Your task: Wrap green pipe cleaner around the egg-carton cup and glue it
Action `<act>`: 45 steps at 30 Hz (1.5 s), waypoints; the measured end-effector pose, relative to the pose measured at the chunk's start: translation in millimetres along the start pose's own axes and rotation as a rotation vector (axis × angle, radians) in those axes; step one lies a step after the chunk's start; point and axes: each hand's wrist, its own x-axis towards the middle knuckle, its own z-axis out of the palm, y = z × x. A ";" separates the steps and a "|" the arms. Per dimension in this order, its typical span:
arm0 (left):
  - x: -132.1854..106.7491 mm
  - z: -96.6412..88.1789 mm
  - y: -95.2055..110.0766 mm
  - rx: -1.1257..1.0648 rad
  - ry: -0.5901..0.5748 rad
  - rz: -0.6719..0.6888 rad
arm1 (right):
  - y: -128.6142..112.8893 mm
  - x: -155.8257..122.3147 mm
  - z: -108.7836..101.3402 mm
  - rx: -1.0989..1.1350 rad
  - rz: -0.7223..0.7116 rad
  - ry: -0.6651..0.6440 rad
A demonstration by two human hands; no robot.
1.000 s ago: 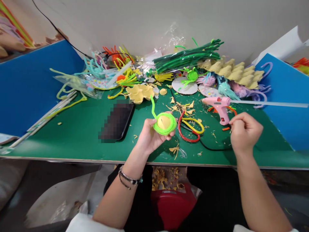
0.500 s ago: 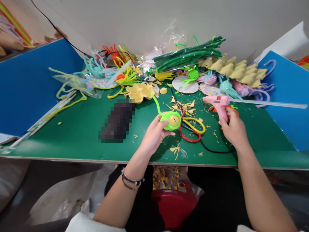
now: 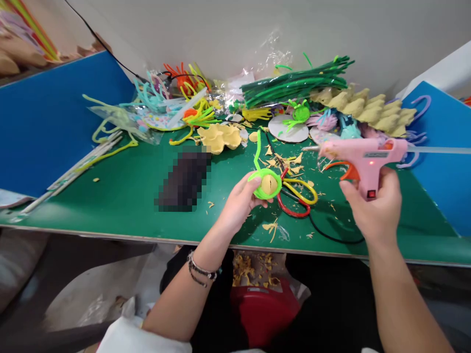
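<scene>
Between the thumb and fingers of my left hand (image 3: 241,201) is a round lime-green pipe-cleaner piece (image 3: 262,192). A yellowish disc (image 3: 270,184) with a dark slit sits in its middle, and one green strand (image 3: 257,149) sticks up from it. My right hand (image 3: 379,211) grips a pink hot glue gun (image 3: 368,149) by its handle, with the nozzle pointing left, above and to the right of the green piece. A clear glue stick (image 3: 437,150) juts from the gun's back. Scissors with red and yellow handles (image 3: 300,197) lie just right of my left hand.
Cut scraps (image 3: 271,226) litter the green table (image 3: 121,201). An egg-carton piece (image 3: 220,137) and a dark pixelated object (image 3: 184,179) lie left of centre. Behind are green pipe cleaners (image 3: 294,81), a larger egg carton (image 3: 371,110) and a white disc (image 3: 285,131). Blue panels (image 3: 55,122) flank the table.
My right hand has lifted the glue gun nearer and turned it side-on, nozzle to the left. My left hand has tilted the green piece slightly, its strand now more upright. The view shifted a little.
</scene>
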 end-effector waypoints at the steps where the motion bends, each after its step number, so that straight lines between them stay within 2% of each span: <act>1: -0.6 0.2 -0.4 0.017 0.001 0.014 | -5.8 -4.4 -0.8 -0.019 -0.021 -0.010; 4: -3.2 0.6 -0.8 0.071 -0.011 0.050 | -17.7 -14.6 -3.1 -0.040 -0.068 -0.077; 9: -7.1 0.1 -0.5 0.112 -0.044 0.082 | -24.3 -19.9 -5.6 -0.096 -0.159 -0.155; 19: -8.7 0.8 0.8 0.136 -0.091 0.146 | -31.4 -26.7 1.0 -0.160 -0.144 -0.133; 22: -9.5 1.4 2.2 0.130 -0.093 0.150 | -29.4 -25.6 1.0 -0.207 -0.192 -0.148; 26: -9.0 0.6 1.5 0.133 -0.070 0.150 | -27.4 -24.1 0.8 -0.266 -0.288 -0.140; 33: -7.8 0.7 1.9 0.194 -0.006 0.154 | -29.8 -24.9 1.6 -0.308 -0.275 -0.138; 38: -10.1 3.5 5.1 0.270 0.018 0.161 | -27.7 -25.2 0.7 -0.388 -0.293 -0.084; 45: -10.3 4.1 5.5 0.308 0.009 0.179 | -25.7 -25.4 1.0 -0.444 -0.334 -0.063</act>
